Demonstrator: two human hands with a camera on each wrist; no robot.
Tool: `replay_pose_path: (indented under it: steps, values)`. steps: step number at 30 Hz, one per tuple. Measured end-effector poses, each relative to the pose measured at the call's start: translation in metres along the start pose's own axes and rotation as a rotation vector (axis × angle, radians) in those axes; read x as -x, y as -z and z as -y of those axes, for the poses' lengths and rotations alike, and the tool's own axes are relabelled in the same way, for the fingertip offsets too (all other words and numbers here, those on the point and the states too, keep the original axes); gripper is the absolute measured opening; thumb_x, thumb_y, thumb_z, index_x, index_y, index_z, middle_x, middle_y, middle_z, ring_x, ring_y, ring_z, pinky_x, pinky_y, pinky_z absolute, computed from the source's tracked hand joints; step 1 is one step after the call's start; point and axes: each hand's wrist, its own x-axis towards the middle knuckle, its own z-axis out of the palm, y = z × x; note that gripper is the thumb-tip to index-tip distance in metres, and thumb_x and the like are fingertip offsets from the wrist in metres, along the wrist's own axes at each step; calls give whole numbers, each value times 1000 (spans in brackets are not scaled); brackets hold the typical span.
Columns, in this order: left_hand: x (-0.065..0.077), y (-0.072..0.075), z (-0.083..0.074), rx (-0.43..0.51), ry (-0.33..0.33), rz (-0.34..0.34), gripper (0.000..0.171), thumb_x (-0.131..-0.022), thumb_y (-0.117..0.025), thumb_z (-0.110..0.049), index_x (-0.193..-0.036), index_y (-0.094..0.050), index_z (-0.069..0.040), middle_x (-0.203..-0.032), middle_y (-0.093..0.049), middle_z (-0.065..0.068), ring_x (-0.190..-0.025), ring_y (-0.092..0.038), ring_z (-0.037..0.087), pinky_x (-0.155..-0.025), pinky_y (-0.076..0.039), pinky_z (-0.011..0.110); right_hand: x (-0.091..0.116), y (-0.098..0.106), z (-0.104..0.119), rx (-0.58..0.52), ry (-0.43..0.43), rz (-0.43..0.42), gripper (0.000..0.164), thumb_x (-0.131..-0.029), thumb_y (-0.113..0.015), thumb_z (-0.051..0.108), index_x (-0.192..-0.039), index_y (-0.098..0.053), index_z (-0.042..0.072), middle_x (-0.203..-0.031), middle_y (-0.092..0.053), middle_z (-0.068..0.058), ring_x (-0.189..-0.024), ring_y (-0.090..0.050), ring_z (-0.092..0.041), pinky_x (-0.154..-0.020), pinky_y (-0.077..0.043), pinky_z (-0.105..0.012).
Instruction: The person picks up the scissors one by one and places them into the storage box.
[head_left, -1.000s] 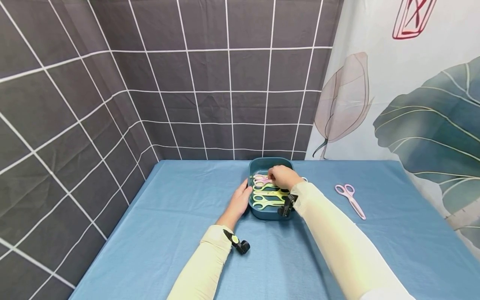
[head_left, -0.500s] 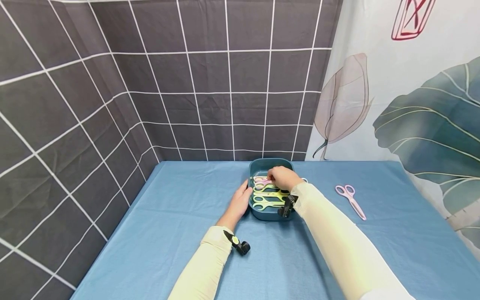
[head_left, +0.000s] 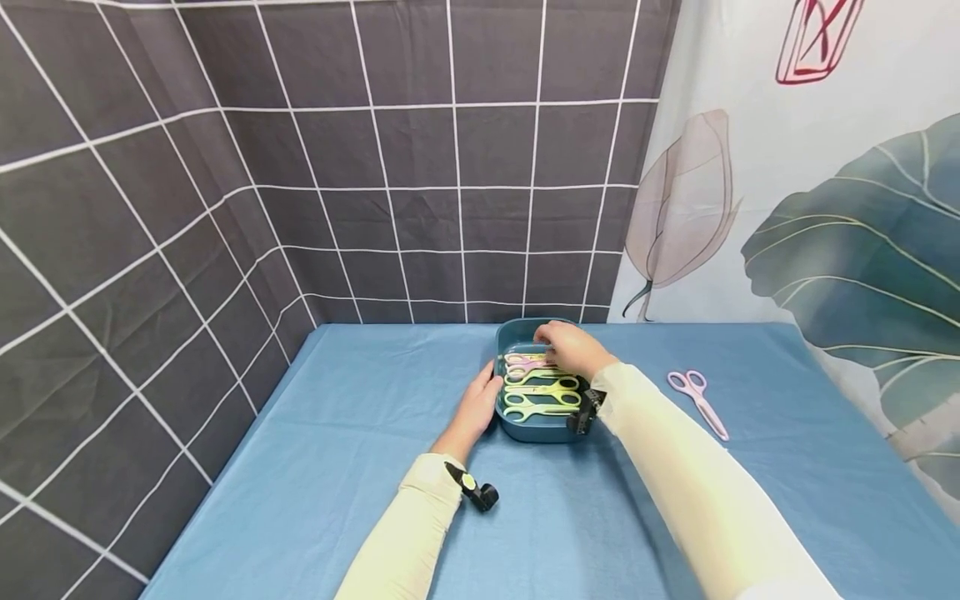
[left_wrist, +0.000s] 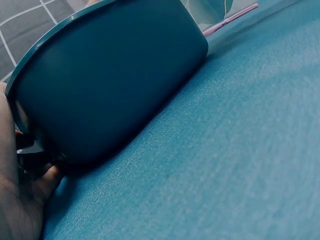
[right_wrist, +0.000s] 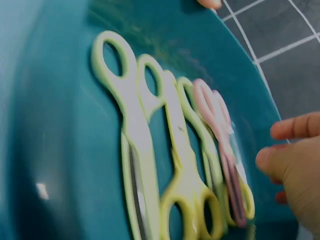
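Observation:
A dark teal rectangular bin [head_left: 536, 433] stands near the back of the table, with several pairs of scissors lying side by side in it. Green scissors [right_wrist: 137, 145] are nearest me, then yellow scissors [right_wrist: 185, 165], with pink scissors [right_wrist: 212, 112] toward the far end. My left hand [head_left: 477, 402] holds the bin's left side, fingers low on its wall in the left wrist view; some fingers are hidden. Above the far right part of the bin is my right hand [head_left: 573, 346], its fingers apart from the scissors and holding nothing.
Another pair of pink scissors [head_left: 699, 404] lies on the blue tablecloth [head_left: 360, 392] to the right of the bin. A dark grey gridded cloth [head_left: 420, 217] hangs behind the table, and a white leaf-print curtain [head_left: 690, 283] at the right.
My right hand has risen slightly off the pink scissors in the bin and its fingers have parted. The left hand stays at the bin's side.

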Motion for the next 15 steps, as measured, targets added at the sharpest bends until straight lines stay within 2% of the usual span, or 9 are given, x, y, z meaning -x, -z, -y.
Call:
replay_pose_path:
  steps: [3,7,15]
  values:
    - [0,0,1,4,-8,0,46,-97,-40,-21,-142,-35,-9,-142,-38,6,-130,-30,19,-107,-22,37,5,10,-9,3,48,-63,27,-83,-63,1,-110,-60,5,-104,-59,-9,-94,-56,-22,-84,-45,-39]
    - [1,0,0,5,-14,4,46,-97,-39,-21,-142,-35,-10,-142,-38,6,-131,-30,19,-107,-22,38,12,25,-21,14,60,-100,30,-85,-59,-2,-114,-57,2,-104,-58,-11,-95,-55,-24,-84,-45,-40]
    - [1,1,0,0,1,1,46,-97,-39,-22,-142,-35,-11,-142,-38,4,-131,-30,18,-107,-22,37,31,44,-41,21,-8,-72,30,-85,-56,-4,-114,-56,3,-106,-57,-13,-97,-55,-27,-84,-45,-43]
